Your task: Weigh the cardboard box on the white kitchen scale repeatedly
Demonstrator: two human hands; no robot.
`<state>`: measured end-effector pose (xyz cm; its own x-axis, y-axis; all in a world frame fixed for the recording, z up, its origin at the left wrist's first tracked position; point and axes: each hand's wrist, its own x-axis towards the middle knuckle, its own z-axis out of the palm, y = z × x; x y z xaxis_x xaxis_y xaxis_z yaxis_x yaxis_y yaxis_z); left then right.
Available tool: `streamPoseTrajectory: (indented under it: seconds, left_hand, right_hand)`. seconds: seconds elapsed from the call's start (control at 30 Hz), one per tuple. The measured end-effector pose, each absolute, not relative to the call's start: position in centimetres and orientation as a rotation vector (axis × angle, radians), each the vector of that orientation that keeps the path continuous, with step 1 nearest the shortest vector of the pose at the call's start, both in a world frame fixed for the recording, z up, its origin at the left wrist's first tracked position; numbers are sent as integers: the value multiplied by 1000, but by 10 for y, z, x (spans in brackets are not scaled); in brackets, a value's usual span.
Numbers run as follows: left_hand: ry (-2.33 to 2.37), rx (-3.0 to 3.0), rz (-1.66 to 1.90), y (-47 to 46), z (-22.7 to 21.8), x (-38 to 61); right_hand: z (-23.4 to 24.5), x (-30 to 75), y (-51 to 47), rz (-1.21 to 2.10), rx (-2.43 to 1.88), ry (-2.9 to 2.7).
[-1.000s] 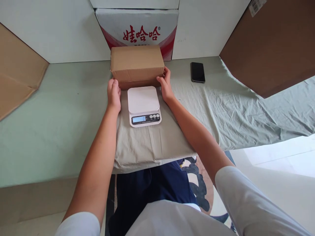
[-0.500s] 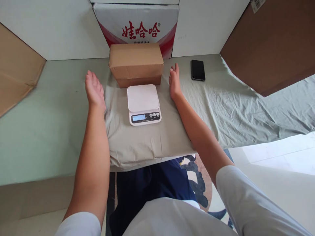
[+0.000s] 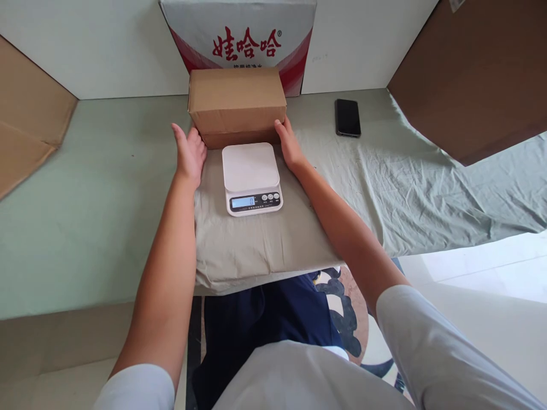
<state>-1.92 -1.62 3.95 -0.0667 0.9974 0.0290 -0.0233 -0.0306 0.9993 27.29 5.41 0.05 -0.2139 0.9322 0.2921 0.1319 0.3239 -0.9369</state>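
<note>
A closed brown cardboard box [image 3: 237, 97] rests on the cloth-covered table, just behind a white digital kitchen scale [image 3: 251, 176] whose display reads 0. My left hand [image 3: 189, 151] is at the box's lower left corner, palm turned inward, fingertips touching the box's side. On the other side, my right hand [image 3: 289, 145] has its fingertips against the lower right corner. Both hands have straight fingers and hold nothing. The scale's platform is bare and lies between my wrists.
A white and red printed carton [image 3: 239, 40] stands behind the box against the wall. A black phone [image 3: 347, 117] lies at the right. Brown cardboard sheets lean at the far left [image 3: 29, 125] and right [image 3: 474, 80]. Wrinkled green cloth [image 3: 405, 188] covers the table.
Both hands, spread wide apart half a second ago, have come back inward to the sides of the cardboard box. The box and scale have not moved.
</note>
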Motion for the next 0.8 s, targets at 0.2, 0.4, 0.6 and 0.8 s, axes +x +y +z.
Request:
streamPoseTrajectory:
  seconds: [0.2, 0.4, 0.6, 0.8]
  left_hand:
    - [1200, 1174, 1312, -22, 45, -18]
    - [1093, 1274, 1335, -36, 59, -22]
    - [1008, 1387, 1389, -57, 75, -20]
    - [1032, 1392, 1391, -93, 92, -9]
  right_hand:
    - [21, 268, 34, 1021, -1006, -1547]
    - [31, 267, 37, 1022, -966, -1554]
    - [63, 273, 16, 1012, -900, -1539]
    - [104, 280, -37, 917, -916, -1630]
